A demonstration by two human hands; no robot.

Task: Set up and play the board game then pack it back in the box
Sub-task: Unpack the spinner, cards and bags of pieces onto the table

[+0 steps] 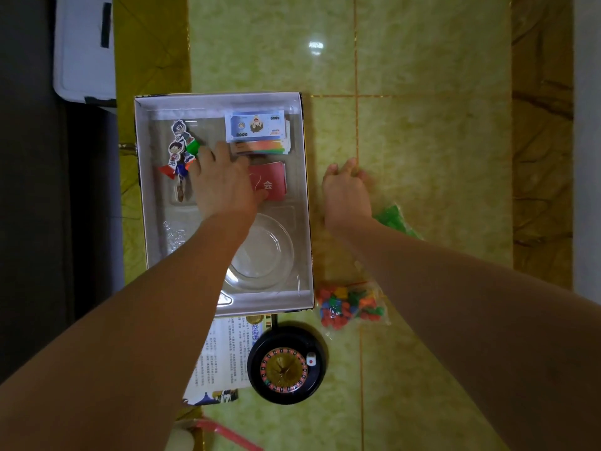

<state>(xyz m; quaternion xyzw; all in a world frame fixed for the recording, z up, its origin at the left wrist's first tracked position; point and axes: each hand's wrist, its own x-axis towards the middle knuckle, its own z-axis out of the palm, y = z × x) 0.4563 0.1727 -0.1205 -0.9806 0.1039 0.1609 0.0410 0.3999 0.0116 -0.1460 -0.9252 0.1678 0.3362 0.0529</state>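
Observation:
The open game box (141, 177) lies on the floor with a clear plastic insert in it. Inside are a stack of paper money (257, 125), rainbow-edged cards (263, 147), red cards (274, 182) and cardboard character pawns (180, 141) on coloured stands. My left hand (221, 180) is palm down in the box, fingers spread, fingertips by the pawns and thumb side over the red cards; I see nothing held. My right hand (346, 193) rests on the floor to the right of the box, its fingers curled under with nothing showing in them.
A black roulette wheel (286, 366) with a white die on its rim sits near the box's front edge, on a printed instruction sheet (221, 353). A bag of mixed coloured pieces (349, 305) and a green bag (392, 219) lie right of the box. A white bin (83, 50) stands far left.

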